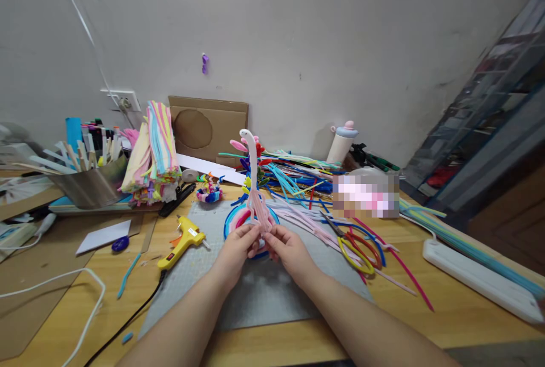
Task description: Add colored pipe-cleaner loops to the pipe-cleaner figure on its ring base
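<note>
My left hand [244, 242] and my right hand [286, 244] meet over the grey mat, fingertips pinched on the lower end of a pipe-cleaner figure. The figure has a pale pink looped body [260, 211] and a tall white neck [252, 165] that curves over at the top into a small head. Behind and below the hands lies a round coil [231, 222] of blue, white and pink pipe cleaners, partly hidden by the fingers. Pale pink pipe cleaners [304, 224] spread to the right. Colourful flower-like shapes [263, 162] stand behind the neck.
A yellow glue gun [182, 243] lies on the left, its black cord running forward. Scissors [355, 253] with yellow and orange handles lie right. A metal pot of sticks [92, 186], bundled pipe cleaners [160, 142], a bottle [342, 145] and a power strip [481, 279] stand around the mat [255, 304].
</note>
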`<state>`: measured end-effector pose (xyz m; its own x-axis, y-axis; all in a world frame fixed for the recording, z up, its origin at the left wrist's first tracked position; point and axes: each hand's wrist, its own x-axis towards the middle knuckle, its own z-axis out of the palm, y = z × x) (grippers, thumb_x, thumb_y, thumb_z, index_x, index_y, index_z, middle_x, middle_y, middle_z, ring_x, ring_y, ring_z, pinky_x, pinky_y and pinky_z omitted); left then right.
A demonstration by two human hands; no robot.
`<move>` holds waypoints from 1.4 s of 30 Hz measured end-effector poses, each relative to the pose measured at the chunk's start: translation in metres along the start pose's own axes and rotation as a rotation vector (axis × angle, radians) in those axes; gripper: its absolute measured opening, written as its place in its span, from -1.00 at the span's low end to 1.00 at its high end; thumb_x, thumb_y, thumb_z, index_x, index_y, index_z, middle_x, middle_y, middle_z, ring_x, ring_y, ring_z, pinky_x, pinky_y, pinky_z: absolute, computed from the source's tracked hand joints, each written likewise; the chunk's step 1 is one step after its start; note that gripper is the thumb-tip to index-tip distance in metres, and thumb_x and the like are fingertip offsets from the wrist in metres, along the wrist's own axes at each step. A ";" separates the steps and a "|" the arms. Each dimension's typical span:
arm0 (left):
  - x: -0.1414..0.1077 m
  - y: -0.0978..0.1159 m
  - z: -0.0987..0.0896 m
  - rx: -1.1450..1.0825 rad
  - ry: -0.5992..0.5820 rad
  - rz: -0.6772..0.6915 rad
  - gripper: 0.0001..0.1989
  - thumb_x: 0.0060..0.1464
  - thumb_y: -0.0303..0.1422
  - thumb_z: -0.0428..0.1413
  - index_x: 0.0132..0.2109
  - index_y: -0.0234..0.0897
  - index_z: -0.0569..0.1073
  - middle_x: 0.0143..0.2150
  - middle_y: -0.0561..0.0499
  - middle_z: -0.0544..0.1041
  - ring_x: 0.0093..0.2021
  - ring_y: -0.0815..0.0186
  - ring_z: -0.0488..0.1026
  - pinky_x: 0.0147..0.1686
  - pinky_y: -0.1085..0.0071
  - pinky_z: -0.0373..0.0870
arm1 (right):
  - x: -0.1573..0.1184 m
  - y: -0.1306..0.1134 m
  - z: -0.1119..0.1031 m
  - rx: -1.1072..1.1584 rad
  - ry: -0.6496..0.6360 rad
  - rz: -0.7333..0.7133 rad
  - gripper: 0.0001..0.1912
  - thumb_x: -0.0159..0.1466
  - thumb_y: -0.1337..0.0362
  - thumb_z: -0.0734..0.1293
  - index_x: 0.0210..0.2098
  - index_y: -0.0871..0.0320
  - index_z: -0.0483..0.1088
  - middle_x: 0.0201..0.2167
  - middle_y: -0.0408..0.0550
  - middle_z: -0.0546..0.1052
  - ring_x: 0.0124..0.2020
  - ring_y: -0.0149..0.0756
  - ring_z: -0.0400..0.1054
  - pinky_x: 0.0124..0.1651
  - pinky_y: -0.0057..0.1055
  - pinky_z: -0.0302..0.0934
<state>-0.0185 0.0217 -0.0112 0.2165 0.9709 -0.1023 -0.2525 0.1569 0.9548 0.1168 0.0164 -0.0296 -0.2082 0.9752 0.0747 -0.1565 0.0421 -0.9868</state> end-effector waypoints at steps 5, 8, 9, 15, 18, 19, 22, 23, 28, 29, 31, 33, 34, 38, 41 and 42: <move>0.001 0.009 -0.006 0.062 0.084 0.094 -0.73 -0.13 -0.20 0.22 -0.40 -0.33 0.41 -0.61 0.14 0.32 -0.64 0.53 0.13 -0.63 0.56 0.01 | -0.002 -0.002 0.000 -0.067 0.024 -0.026 -0.67 0.11 0.03 0.32 -0.50 0.19 0.26 -0.68 -0.27 0.24 -0.66 -0.52 0.10 -0.61 -0.54 -0.02; 0.002 0.012 -0.006 0.126 0.089 0.100 -0.73 -0.17 -0.21 0.24 -0.46 -0.34 0.40 -0.62 0.14 0.32 -0.63 0.52 0.15 -0.63 0.57 0.02 | -0.004 -0.001 0.001 -0.077 -0.006 -0.036 -0.66 0.11 0.02 0.31 -0.48 0.18 0.25 -0.66 -0.27 0.24 -0.65 -0.52 0.11 -0.59 -0.54 0.00; 0.002 0.012 -0.006 0.138 0.087 0.094 -0.72 -0.16 -0.21 0.24 -0.47 -0.34 0.39 -0.64 0.14 0.32 -0.64 0.51 0.15 -0.63 0.57 0.03 | -0.004 0.000 0.001 -0.076 -0.016 -0.034 -0.66 0.12 0.01 0.30 -0.47 0.19 0.26 -0.65 -0.26 0.26 -0.65 -0.52 0.11 -0.59 -0.54 0.01; 0.002 0.007 -0.007 0.105 0.066 0.051 -0.72 -0.19 -0.20 0.25 -0.43 -0.35 0.44 -0.59 0.09 0.39 -0.61 0.49 0.22 -0.61 0.57 0.08 | -0.001 0.001 0.000 0.047 -0.113 0.124 -0.59 0.14 -0.06 0.25 -0.46 0.21 0.28 -0.61 -0.18 0.36 -0.67 -0.52 0.16 -0.61 -0.55 0.00; 0.002 0.007 -0.007 0.071 0.017 0.044 -0.74 -0.17 -0.22 0.25 -0.43 -0.35 0.44 -0.61 0.11 0.35 -0.63 0.51 0.18 -0.61 0.56 0.08 | 0.000 0.001 0.001 0.043 -0.119 0.113 -0.59 0.14 -0.06 0.25 -0.45 0.21 0.28 -0.62 -0.19 0.34 -0.67 -0.51 0.15 -0.60 -0.54 0.01; 0.002 0.008 -0.008 0.061 0.007 0.046 -0.74 -0.16 -0.22 0.24 -0.42 -0.35 0.45 -0.61 0.11 0.35 -0.63 0.52 0.17 -0.61 0.56 0.08 | -0.001 0.002 0.001 0.018 -0.108 0.081 -0.60 0.15 -0.05 0.24 -0.46 0.20 0.28 -0.63 -0.20 0.33 -0.67 -0.51 0.14 -0.60 -0.54 0.01; 0.003 0.015 -0.013 0.061 0.035 0.090 -0.70 -0.12 -0.21 0.22 -0.27 -0.32 0.46 -0.51 0.08 0.41 -0.60 0.50 0.21 -0.61 0.57 0.11 | -0.002 0.003 0.002 -0.110 -0.076 -0.004 -0.64 0.18 0.01 0.23 -0.51 0.20 0.27 -0.64 -0.21 0.28 -0.63 -0.48 0.13 -0.56 -0.52 0.00; 0.004 0.018 -0.016 0.079 0.064 0.115 -0.68 -0.11 -0.21 0.21 -0.22 -0.31 0.45 -0.47 0.06 0.43 -0.58 0.50 0.23 -0.61 0.57 0.12 | -0.003 0.004 0.002 -0.165 -0.078 -0.021 -0.66 0.19 0.04 0.23 -0.52 0.19 0.26 -0.64 -0.21 0.27 -0.61 -0.47 0.13 -0.55 -0.52 0.00; 0.007 0.034 -0.035 0.175 0.191 0.128 -0.72 -0.14 -0.20 0.22 -0.34 -0.35 0.47 -0.49 0.05 0.44 -0.58 0.49 0.27 -0.59 0.56 0.15 | -0.008 0.000 0.002 -0.438 -0.077 -0.125 -0.73 0.20 0.18 0.23 -0.55 0.20 0.29 -0.65 -0.23 0.20 -0.58 -0.47 0.06 -0.52 -0.51 -0.11; 0.008 0.035 -0.038 0.168 0.192 0.107 -0.72 -0.15 -0.20 0.23 -0.36 -0.34 0.47 -0.49 0.06 0.44 -0.59 0.49 0.27 -0.59 0.56 0.15 | -0.008 -0.001 0.002 -0.475 -0.065 -0.142 -0.74 0.20 0.20 0.22 -0.55 0.20 0.31 -0.65 -0.23 0.19 -0.58 -0.47 0.04 -0.52 -0.51 -0.12; 0.009 0.036 -0.041 0.148 0.201 0.082 -0.73 -0.18 -0.21 0.25 -0.39 -0.33 0.47 -0.50 0.06 0.45 -0.58 0.47 0.29 -0.59 0.55 0.16 | -0.009 -0.003 0.001 -0.518 -0.052 -0.163 -0.76 0.20 0.22 0.22 -0.54 0.21 0.32 -0.65 -0.24 0.18 -0.58 -0.48 0.04 -0.52 -0.51 -0.14; 0.010 0.035 -0.043 0.147 0.211 0.076 -0.74 -0.21 -0.22 0.26 -0.41 -0.32 0.48 -0.52 0.06 0.46 -0.57 0.45 0.31 -0.57 0.54 0.17 | -0.009 -0.003 0.001 -0.507 -0.056 -0.164 -0.75 0.19 0.21 0.23 -0.56 0.21 0.31 -0.66 -0.24 0.17 -0.58 -0.48 0.04 -0.53 -0.51 -0.14; 0.010 0.035 -0.044 0.153 0.208 0.077 -0.74 -0.21 -0.22 0.26 -0.41 -0.33 0.49 -0.52 0.06 0.47 -0.55 0.44 0.33 -0.55 0.54 0.19 | -0.009 -0.003 0.001 -0.480 -0.065 -0.151 -0.73 0.19 0.20 0.23 -0.58 0.21 0.29 -0.67 -0.24 0.17 -0.59 -0.49 0.04 -0.53 -0.52 -0.13; 0.010 0.036 -0.044 0.179 0.208 0.124 -0.74 -0.21 -0.23 0.26 -0.39 -0.35 0.54 -0.48 -0.02 0.53 -0.46 0.34 0.40 -0.43 0.47 0.26 | -0.006 0.000 0.003 -0.272 -0.119 0.032 -0.65 0.15 0.06 0.25 -0.58 0.21 0.30 -0.71 -0.23 0.26 -0.67 -0.49 0.08 -0.59 -0.53 -0.07; 0.008 0.039 -0.044 0.187 0.208 0.174 -0.78 -0.18 -0.26 0.25 -0.41 -0.36 0.54 -0.46 -0.03 0.54 -0.44 0.33 0.39 -0.40 0.47 0.26 | -0.003 -0.001 0.004 -0.129 -0.149 0.149 -0.59 0.08 -0.05 0.29 -0.56 0.21 0.32 -0.74 -0.23 0.28 -0.72 -0.50 0.09 -0.63 -0.53 -0.04; 0.006 0.041 -0.043 0.179 0.203 0.185 -0.79 -0.18 -0.27 0.25 -0.42 -0.36 0.54 -0.48 -0.02 0.53 -0.46 0.35 0.38 -0.40 0.48 0.25 | -0.003 -0.001 0.005 -0.096 -0.160 0.168 -0.58 0.05 -0.07 0.30 -0.56 0.21 0.33 -0.75 -0.23 0.29 -0.72 -0.50 0.10 -0.63 -0.53 -0.02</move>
<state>-0.0681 0.0421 0.0153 -0.0149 0.9990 0.0413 -0.0963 -0.0425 0.9944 0.1131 0.0125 -0.0280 -0.3745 0.9240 -0.0769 -0.0159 -0.0893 -0.9959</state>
